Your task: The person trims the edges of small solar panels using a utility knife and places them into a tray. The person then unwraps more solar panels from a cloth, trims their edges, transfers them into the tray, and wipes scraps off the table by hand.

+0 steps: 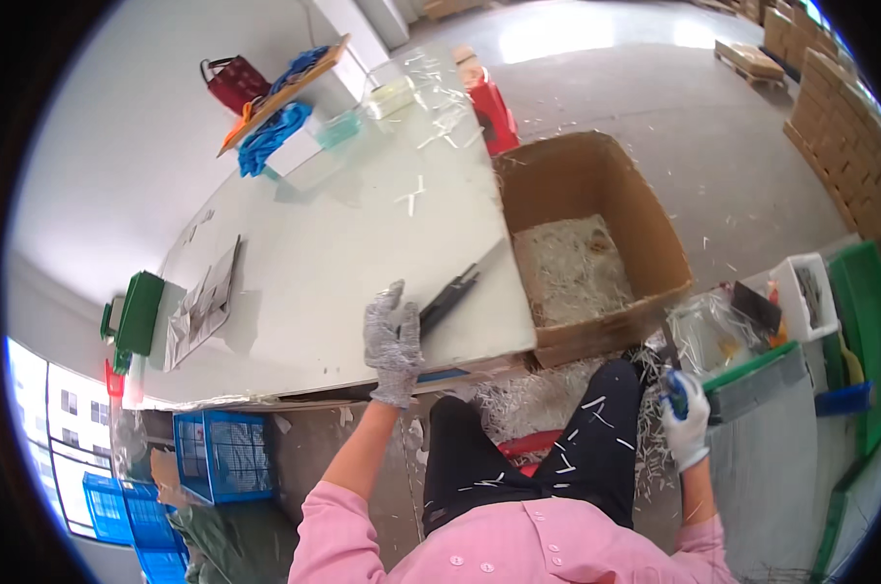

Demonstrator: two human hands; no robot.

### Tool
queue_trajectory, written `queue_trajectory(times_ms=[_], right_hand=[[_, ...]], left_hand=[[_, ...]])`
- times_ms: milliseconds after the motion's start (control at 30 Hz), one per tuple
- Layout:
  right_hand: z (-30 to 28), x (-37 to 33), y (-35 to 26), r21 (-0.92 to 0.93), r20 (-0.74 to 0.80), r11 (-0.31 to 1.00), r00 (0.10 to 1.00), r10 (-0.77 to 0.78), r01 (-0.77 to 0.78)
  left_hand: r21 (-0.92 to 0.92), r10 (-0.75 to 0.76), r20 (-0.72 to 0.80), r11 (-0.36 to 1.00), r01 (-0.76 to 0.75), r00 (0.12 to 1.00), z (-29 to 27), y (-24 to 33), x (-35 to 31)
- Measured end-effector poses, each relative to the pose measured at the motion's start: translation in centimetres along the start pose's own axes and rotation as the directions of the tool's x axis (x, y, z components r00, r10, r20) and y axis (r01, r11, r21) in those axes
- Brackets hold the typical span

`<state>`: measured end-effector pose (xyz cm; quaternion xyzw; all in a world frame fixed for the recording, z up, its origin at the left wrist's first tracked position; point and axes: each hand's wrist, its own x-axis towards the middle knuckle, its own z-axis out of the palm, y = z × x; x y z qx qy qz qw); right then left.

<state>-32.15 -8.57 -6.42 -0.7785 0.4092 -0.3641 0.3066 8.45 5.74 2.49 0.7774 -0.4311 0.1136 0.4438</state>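
My left hand [394,343], in a grey knitted glove, is at the table's near edge, closed on the near end of a long black strip-like piece [448,300]. The piece slants away to the right above the white tabletop [363,243]; its exact kind is unclear. Low on the right, my right hand [687,428] in a white glove is closed around a blue-handled tool [674,391]. A narrow dark part rises from the tool. The glove covers much of the handle, so I cannot tell its kind.
An open cardboard box [645,224] containing white scraps stands against the table's right side. Right of my legs are a green-rimmed bin [752,382] and a white container [808,297]. Folded grey sheets [205,302] lie left on the table. Scraps litter the floor and my trousers.
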Motion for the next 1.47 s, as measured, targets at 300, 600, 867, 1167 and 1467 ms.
queue_trajectory(times_ms=[300, 600, 867, 1167, 1467], right_hand=[[12.0, 3.9, -9.7, 0.222, 0.051, 0.969, 0.994, 0.096, -0.105], [15.2, 11.5, -9.0, -0.045, 0.08, 0.957, 0.954, 0.289, -0.286], [7.4, 8.2, -10.9, -0.233, -0.016, 0.863, 0.889, 0.458, -0.449], [8.8, 10.6, -16.7, -0.23, -0.003, 0.799, 0.821, 0.57, -0.556], [14.0, 11.1, -22.0, 0.144, -0.07, 0.77, 0.77, 0.634, -0.621]], left_hand=[[-0.082, -0.09, 0.228, 0.99, 0.111, 0.97, -3.0, -6.1, 5.4], [0.522, -0.092, 0.518, 0.821, -0.229, 0.85, 10.0, -10.6, 25.0], [0.446, -0.156, 0.297, 0.895, 0.007, 0.942, 25.4, -13.6, 41.1], [-0.092, 0.209, 0.633, 0.976, -0.195, 0.746, 28.1, -4.8, 37.5], [0.312, -0.025, 0.421, 0.943, -0.118, 0.907, 23.1, -8.1, 29.1]])
